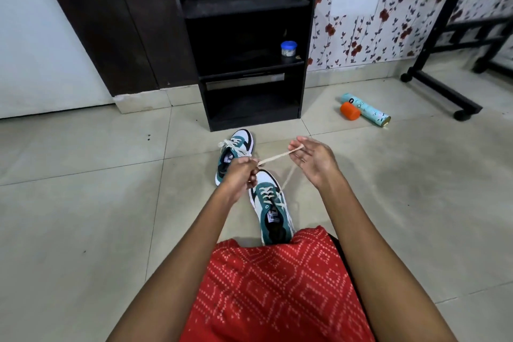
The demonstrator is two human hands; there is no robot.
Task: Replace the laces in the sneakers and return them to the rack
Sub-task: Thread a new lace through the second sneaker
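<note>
1. sneakers both lie on the tiled floor (83, 203). the near sneaker (273, 211), green and white, has its heel against the red patterned cloth (277, 286) over the person's lap and its toe pointing away. a cream lace (273, 159) is threaded through its eyelets.
2. the left hand (241, 173) hovers over that shoe's toe, fingers curled tight, pinching one part of the lace.
3. from there the lace runs taut to the right hand (311, 159), which is held palm up a little to the right. its fingers are mostly spread, while the thumb and a finger seem to pinch the lace. a second strand drops from this hand down to the near sneaker.
4. the far sneaker (236, 155) sits just beyond the left hand, toe toward the rack, laced, with a loose bunch of lace on top.
5. the rack (302, 86), a black shelf unit, stands just behind it against the wall. a small jar with a blue lid (288, 50) rests at the right of its middle shelf.
6. right of the rack, a teal can (367, 109) lies on its side on the floor with an orange cap (350, 110) touching it. beyond stands a black wheeled stand (441, 91).
</note>
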